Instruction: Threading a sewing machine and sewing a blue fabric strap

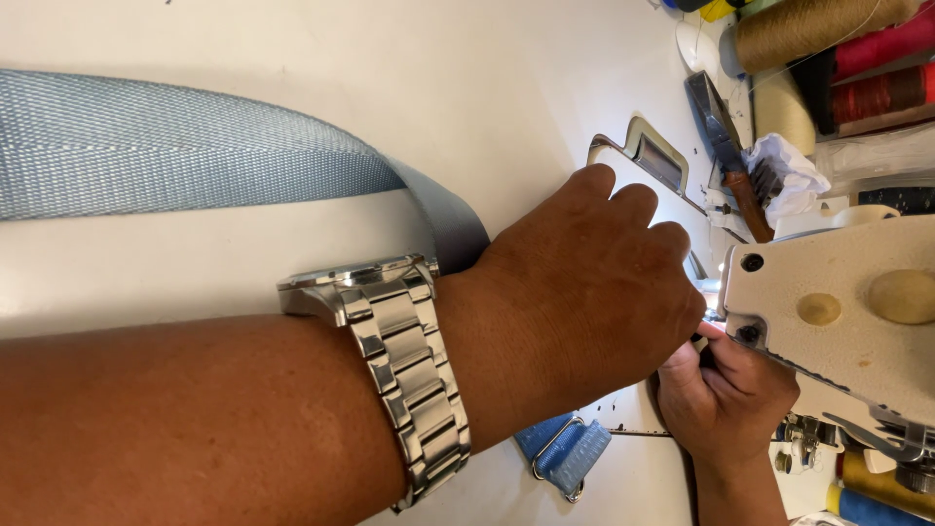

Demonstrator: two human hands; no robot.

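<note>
Head view: a white table (292,29) is crossed by grey-blue webbing (175,146); the webbing is pressed under the left hand (584,282), grip curled together; beside the sewing machine (838,312) the right hand (726,390) is seen, grip pinched, contents hidden.

White surface (467,58), smooth, evenly lit, soft shadows only. Metal-edged cutout (654,156) set into it near the far side. Thread cones (857,58) crowd the top right corner: tan, red, dark red, cream. Black-handled scissors (726,146) beside a crumpled white cloth (794,170). No walls, floor or windows visible.
</note>
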